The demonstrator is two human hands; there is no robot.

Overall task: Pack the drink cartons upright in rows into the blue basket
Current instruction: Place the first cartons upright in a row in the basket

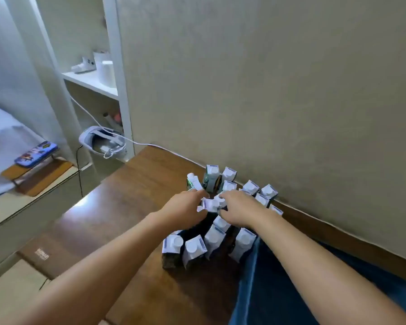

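The drink cartons, small white-topped boxes with round caps and dark green printed sides, stand crowded on the brown wooden surface against the beige wall, some upright and some tilted. At far left a blue patterned case lies at the edge of a white bed, and beside it a white headset with a strap sits at the foot of a white shelf unit, its white cable running along the wall. The left hand reaches in with fingers curled onto a carton in the middle of the cluster, and the right hand closes on the same spot from the other side; whether each holds its own carton cannot be told. A nearer row of four cartons stands just left of the blue basket, whose rim shows under the right forearm.
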